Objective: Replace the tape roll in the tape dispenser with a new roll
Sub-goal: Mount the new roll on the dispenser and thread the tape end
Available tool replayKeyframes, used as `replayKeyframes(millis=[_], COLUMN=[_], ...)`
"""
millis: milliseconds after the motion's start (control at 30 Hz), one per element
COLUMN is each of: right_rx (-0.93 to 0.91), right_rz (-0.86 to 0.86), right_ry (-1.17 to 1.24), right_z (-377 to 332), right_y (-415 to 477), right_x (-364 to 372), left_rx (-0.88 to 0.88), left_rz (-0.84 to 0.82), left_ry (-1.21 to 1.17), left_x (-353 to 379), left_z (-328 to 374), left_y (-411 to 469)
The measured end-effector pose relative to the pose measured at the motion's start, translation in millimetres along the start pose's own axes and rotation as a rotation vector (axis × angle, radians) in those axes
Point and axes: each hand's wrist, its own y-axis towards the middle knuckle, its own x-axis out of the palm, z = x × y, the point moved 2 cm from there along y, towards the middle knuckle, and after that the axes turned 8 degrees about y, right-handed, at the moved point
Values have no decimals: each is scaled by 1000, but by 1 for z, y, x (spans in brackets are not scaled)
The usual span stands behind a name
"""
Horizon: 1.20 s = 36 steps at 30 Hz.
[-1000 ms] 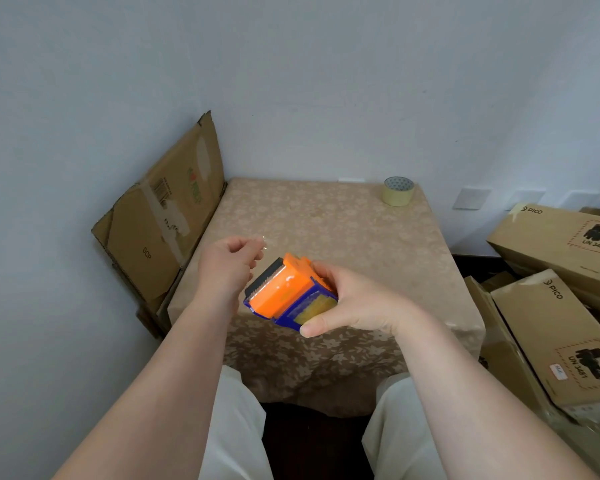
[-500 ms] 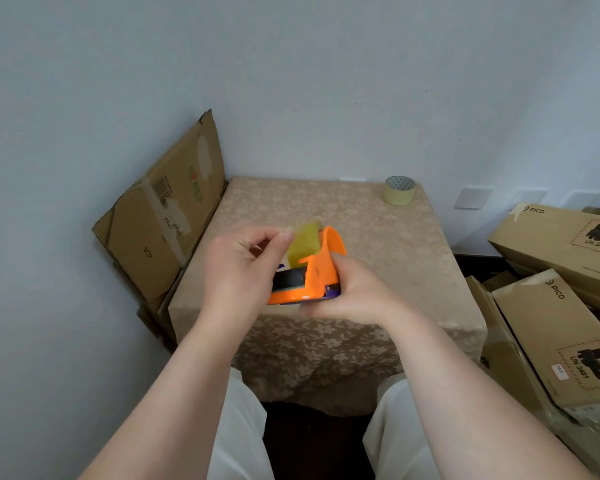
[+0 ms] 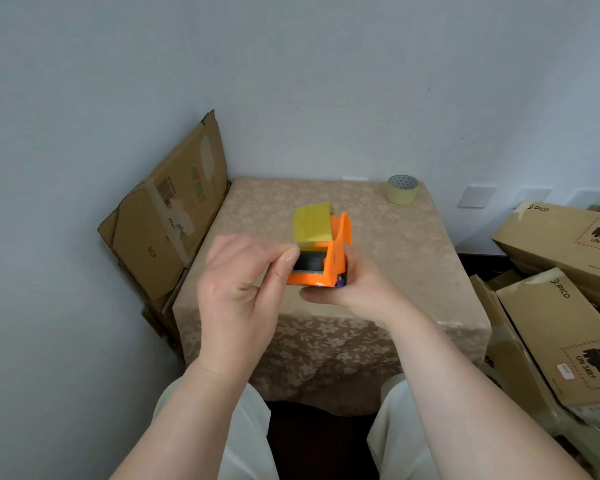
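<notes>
An orange tape dispenser (image 3: 336, 251) with a blue underside is held above the table's front half. My right hand (image 3: 350, 289) grips it from the right and below. A yellowish tape roll (image 3: 313, 226) sits in the dispenser and sticks out of its top. My left hand (image 3: 246, 285) pinches at the dispenser's left side, thumb and forefinger together at the lower edge of the tape. Whether they grip the tape end or the dispenser edge is unclear. Another yellowish tape roll (image 3: 403, 189) stands alone at the far right corner of the table.
The small table (image 3: 413, 258) has a beige floral cloth and stands in a wall corner. Flattened cardboard (image 3: 167, 223) leans on the wall to its left. Several brown boxes (image 3: 565, 317) are stacked to its right. My knees are under the front edge.
The dispenser has been turned upright, so the roll now shows on top. My left hand, empty and apart a second ago, has closed in and pinches at the dispenser's left side.
</notes>
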Motion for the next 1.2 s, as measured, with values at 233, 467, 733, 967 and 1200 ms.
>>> replayKeyframes(millis=[233,467,733,967,1200], right_rx=[14,31,51,81,39], right_rz=[-91,-137,-156,-130,-115], right_ry=[111,92,41,98,72], right_z=[2,-3,-7,1,-3], right_y=[0,-2,-3,-2,-1], right_x=[0,-1,-5,-2,-5], left_rx=[97,146,122,-157,-364], left_rz=[2,27,41,45,-22], left_ry=[37,103,128,107,-182], left_x=[-4,-1,4,5,3], left_z=[-4,-2,-2,-8,-7], left_y=[5,12,16,13,20])
